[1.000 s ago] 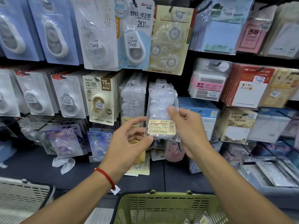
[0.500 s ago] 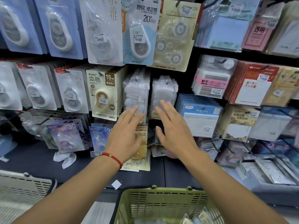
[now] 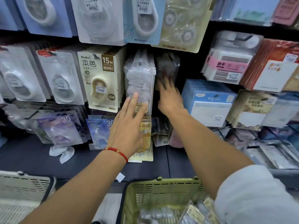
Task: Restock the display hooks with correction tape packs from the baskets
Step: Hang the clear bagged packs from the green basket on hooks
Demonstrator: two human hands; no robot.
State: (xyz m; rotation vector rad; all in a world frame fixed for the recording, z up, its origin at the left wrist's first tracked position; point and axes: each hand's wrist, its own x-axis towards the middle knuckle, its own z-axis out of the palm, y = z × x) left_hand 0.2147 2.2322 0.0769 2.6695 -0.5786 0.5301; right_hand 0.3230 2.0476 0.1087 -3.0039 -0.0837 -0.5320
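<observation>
Packs (image 3: 191, 212) wait in the green basket (image 3: 161, 189) directly below both arms, nearer the right hand (image 3: 169, 101), whose grip, like the left hand (image 3: 127, 125), is flat-fingered and empty against hanging packs (image 3: 139, 81).

Blue notepad stack (image 3: 208, 101), pink-banded white pack (image 3: 229, 65), crumpled white paper (image 3: 62, 153) on dark shelf (image 3: 29, 156)

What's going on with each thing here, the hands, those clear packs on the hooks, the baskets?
Left hand: fingers straight, touching the clear pack row.
Right hand: reaching into the next hook's row, fingers blurred.
Clear pack row: hanging on its hook, full.
Dark blurred pack: hanging, pushed back by the right hand.
Green basket: below, packs inside.
White basket: at left, contents not visible.
</observation>
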